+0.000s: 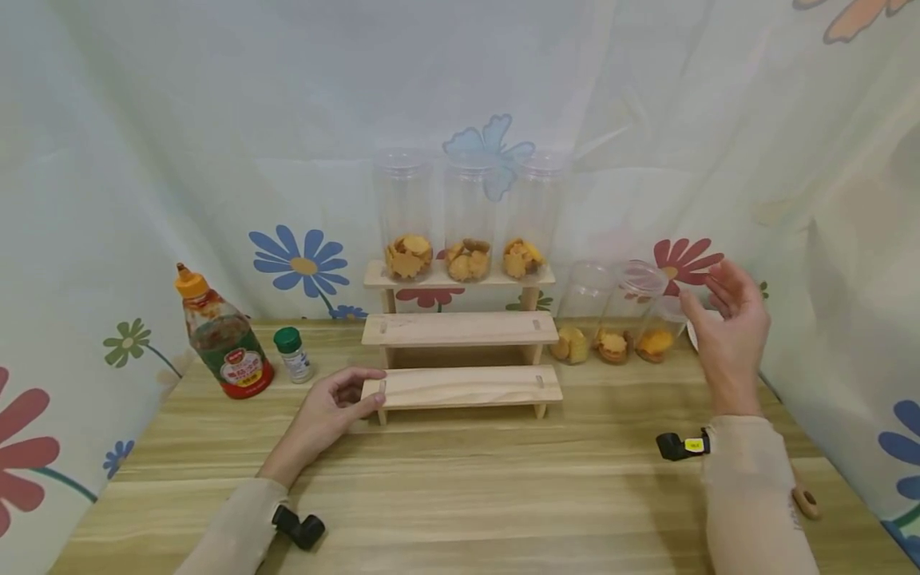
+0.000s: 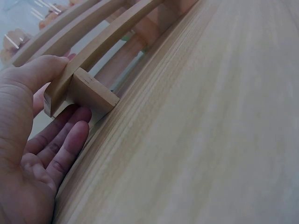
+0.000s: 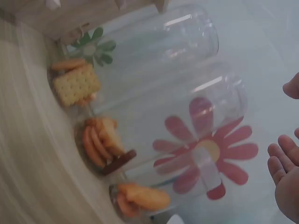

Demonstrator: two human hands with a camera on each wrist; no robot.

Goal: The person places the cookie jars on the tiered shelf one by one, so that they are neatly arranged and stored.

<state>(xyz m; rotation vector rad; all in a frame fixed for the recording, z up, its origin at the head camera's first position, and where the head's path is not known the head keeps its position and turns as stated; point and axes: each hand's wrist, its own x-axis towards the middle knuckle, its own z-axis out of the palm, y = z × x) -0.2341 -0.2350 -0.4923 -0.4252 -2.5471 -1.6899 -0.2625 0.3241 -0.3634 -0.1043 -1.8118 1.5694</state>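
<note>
A three-tier wooden display stand point(image 1: 460, 385) stands mid-table, three tall clear jars of biscuits point(image 1: 469, 259) along its top tier. My left hand point(image 1: 332, 403) grips the left end of the lowest tier; in the left wrist view the thumb lies on the board point(image 2: 114, 39) and the fingers reach beneath it beside the leg. Raised at the right, my right hand point(image 1: 733, 327) holds nothing, its fingers loosely bent. Beside it on the table are three more clear jars: one with square crackers point(image 3: 77, 85), one with mixed biscuits point(image 3: 100, 144) and a shorter one with orange snacks point(image 3: 147, 197).
On the left stand a red sauce bottle point(image 1: 230, 351) with an orange nozzle cap and a small green-capped shaker point(image 1: 293, 356). A small wooden piece point(image 1: 806, 502) lies by the right forearm. Behind the wooden table point(image 1: 460, 495) hangs a flower-printed curtain point(image 1: 287, 104).
</note>
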